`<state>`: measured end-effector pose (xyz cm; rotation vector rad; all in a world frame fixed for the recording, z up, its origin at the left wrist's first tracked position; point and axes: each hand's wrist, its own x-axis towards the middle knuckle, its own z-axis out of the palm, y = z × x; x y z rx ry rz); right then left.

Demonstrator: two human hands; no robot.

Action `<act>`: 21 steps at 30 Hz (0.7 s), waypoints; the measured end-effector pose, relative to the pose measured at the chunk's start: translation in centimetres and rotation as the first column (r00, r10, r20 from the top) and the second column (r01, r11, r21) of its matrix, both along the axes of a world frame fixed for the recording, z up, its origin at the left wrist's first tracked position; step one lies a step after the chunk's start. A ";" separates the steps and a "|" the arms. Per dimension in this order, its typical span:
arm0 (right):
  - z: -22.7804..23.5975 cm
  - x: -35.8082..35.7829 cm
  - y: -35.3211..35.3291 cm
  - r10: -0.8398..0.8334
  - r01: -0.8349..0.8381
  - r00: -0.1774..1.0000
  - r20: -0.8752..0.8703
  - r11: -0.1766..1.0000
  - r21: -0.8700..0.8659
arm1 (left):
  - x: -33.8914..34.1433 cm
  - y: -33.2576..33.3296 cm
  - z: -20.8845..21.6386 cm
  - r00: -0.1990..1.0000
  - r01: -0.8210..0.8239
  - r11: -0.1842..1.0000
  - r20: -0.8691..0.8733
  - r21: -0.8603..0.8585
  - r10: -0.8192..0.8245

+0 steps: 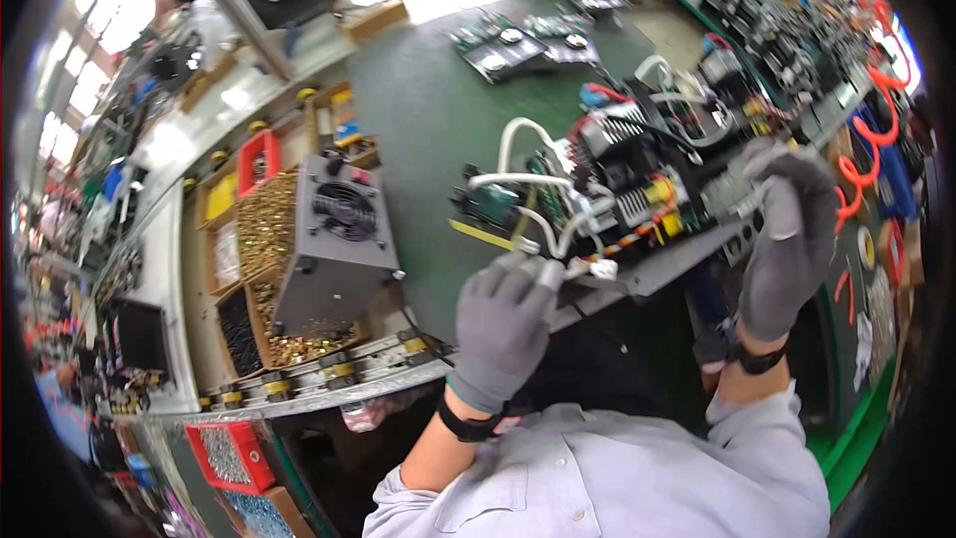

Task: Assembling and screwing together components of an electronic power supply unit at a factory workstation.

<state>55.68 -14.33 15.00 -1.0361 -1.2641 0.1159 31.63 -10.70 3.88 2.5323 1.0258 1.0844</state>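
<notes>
My left hand (503, 329), in a grey glove, is at the near edge of an opened electronic unit (622, 164). Its fingertips are closed on a white cable (546, 229) that comes down from a green circuit board (493, 204). At the unit's right end is my right hand (792, 234), gloved too. Its fingers are curled in beside the metal chassis plate (687, 257), and what they hold, if anything, is hidden. Black finned parts, thick white cables and red and yellow wires crowd the unit. A white connector (602, 268) hangs over its front edge.
A grey metal case with a fan (339, 239) stands left, over wooden trays of brass-coloured screws (267, 229). Circuit-board assemblies (528, 45) lie at the far side of the green work surface (398, 90). An orange coiled hose (876, 139) hangs at right. Roller rails (344, 371) edge the bench.
</notes>
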 end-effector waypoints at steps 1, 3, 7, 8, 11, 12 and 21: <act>1.6 -0.1 -0.3 -0.005 0.003 0.996 0.087 1.000 0.021 | 0.0 0.1 0.1 1.000 0.013 1.000 0.010 0.010 -0.013; 4.5 -0.7 -0.4 -0.008 0.003 0.979 0.203 1.000 0.023 | 0.1 0.3 0.3 0.999 0.022 0.999 0.022 0.050 -0.023; 8.4 -1.8 1.0 0.272 -0.046 0.814 0.513 0.911 -0.409 | 0.3 0.4 0.4 0.998 0.003 0.998 0.057 0.063 -0.006; 8.5 -1.9 1.7 0.358 -0.004 0.751 0.554 0.843 -0.539 | 0.4 0.3 0.4 0.999 -0.002 0.998 0.055 0.057 -0.001; 7.6 -2.3 3.9 0.571 0.107 0.459 0.680 0.725 -0.680 | 0.3 0.3 0.1 0.998 0.011 0.999 0.068 0.047 -0.014; 7.0 -2.5 4.3 0.584 0.104 0.446 0.678 0.719 -0.688 | 0.1 0.3 0.0 0.998 0.011 0.999 0.069 0.047 -0.015; 5.5 -3.0 5.3 0.686 0.205 0.446 0.575 0.548 -0.811 | -1.8 -0.1 -1.0 0.949 -0.143 0.979 0.261 -0.142 0.176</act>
